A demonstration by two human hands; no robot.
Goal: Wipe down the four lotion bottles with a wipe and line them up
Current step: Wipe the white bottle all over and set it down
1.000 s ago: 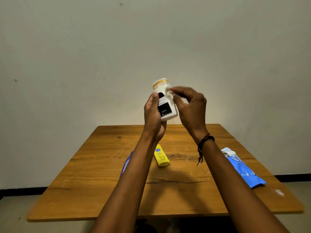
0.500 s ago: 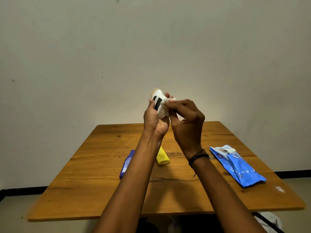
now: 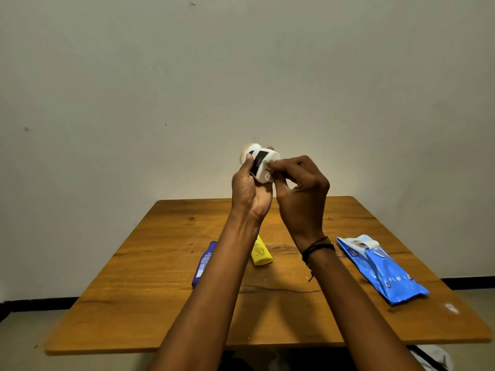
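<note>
Above the far half of the wooden table [image 3: 150,285], both hands are raised in front of the pale wall. Left hand [image 3: 250,192] grips a white lotion bottle [image 3: 263,163], tilted, cap end up-left, black label facing the camera; thumb lies across the label edge. Right hand [image 3: 300,188] pinches a small white wipe [image 3: 268,174] against the bottle's lower right side, fingers curled closed on it. On the tabletop: purple tube [image 3: 203,263] lying flat, partly hidden by the left forearm; yellow tube [image 3: 261,254] just beside it to the right, also partly hidden. Blue wipe pack [image 3: 383,271] lies well apart at right, flap peeled back. Dark cord bracelet [image 3: 317,249] on right wrist.
</note>
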